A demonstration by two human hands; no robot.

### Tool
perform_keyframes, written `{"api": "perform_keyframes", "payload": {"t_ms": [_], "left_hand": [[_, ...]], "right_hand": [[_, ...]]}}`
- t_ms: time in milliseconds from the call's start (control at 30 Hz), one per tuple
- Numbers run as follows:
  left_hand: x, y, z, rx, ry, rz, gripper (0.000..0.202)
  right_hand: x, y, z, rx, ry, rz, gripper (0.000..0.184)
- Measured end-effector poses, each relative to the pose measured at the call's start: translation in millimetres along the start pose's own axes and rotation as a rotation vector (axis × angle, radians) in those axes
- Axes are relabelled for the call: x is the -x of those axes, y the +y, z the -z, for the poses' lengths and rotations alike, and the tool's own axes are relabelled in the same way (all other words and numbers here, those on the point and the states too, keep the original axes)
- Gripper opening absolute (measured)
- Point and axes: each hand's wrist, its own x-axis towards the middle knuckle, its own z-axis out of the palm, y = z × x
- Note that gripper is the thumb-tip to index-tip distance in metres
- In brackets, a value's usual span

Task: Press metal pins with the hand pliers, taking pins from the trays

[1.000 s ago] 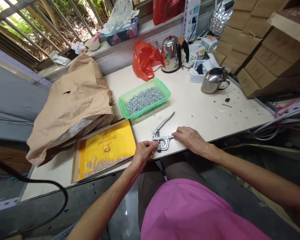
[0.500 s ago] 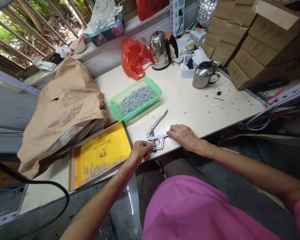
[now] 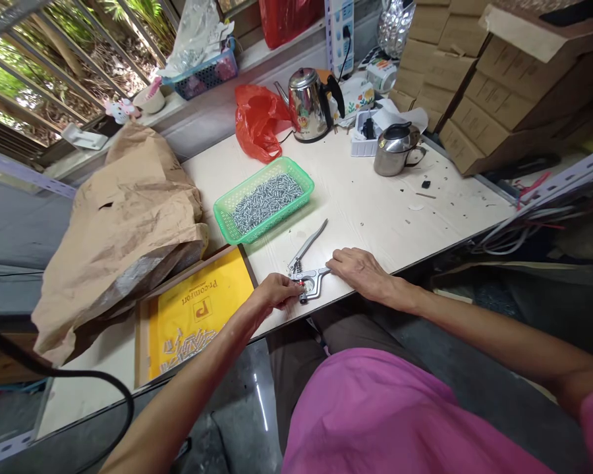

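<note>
My left hand (image 3: 275, 293) grips the jaw end of chrome hand-press pliers (image 3: 312, 280), which lie on the pale table (image 3: 375, 210) near its front edge. My right hand (image 3: 358, 273) lies over the end of the lower handle, and the upper handle points away from me. The fingers of my left hand hide what sits in the jaws. Just beyond the pliers stands a green plastic basket (image 3: 277, 217) full of small silver screws or pins (image 3: 265, 203). On a yellow envelope (image 3: 197, 309) to the left lie more silver pieces (image 3: 188, 345).
Crumpled brown paper (image 3: 123, 237) bulks at the table's left. Behind stand a red plastic bag (image 3: 257, 122), a steel kettle (image 3: 306, 105) and a steel jug (image 3: 393, 151). Cardboard boxes (image 3: 499, 112) stack at the right, with loose cables (image 3: 524, 227) below the table edge.
The whole scene has shifted slightly in view as my head moved. Both hands stay on the pliers, and no object has visibly been picked up or let go.
</note>
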Motion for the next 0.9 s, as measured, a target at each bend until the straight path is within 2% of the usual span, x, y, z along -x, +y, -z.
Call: {"api": "perform_keyframes", "payload": {"t_ms": [367, 500, 567, 667, 733, 833, 900], "left_hand": [[1.4, 0.0, -2.0, 0.035, -0.022, 0.045, 0.045], [1.7, -3.2, -3.1, 0.049, -0.050, 0.041, 0.045], [2.1, -5.5, -3.5, 0.056, -0.061, 0.037, 0.044], [3.2, -7.4, -3.8, 0.060, -0.066, 0.035, 0.044], [3.9, -7.3, -3.8, 0.059, -0.066, 0.046, 0.044], [4.7, -6.6, -4.2, 0.067, -0.063, 0.062, 0.043], [5.2, -6.6, -4.9, 0.085, -0.065, 0.061, 0.043]], "right_hand": [[-0.2, -2.9, 3.7, -0.034, -0.032, -0.027, 0.020], [-3.3, 5.0, 11.8, -0.147, -0.087, -0.011, 0.016], [-9.7, 15.3, 17.1, -0.202, -0.087, 0.013, 0.030], [-26.5, 35.1, 20.6, -0.174, -0.093, 0.055, 0.080], [-39.7, 46.7, 19.9, -0.146, -0.162, 0.108, 0.099], [-55.8, 55.0, 19.4, -0.121, -0.264, 0.197, 0.104], [-61.3, 53.9, 22.0, -0.099, -0.276, 0.217, 0.100]]}}
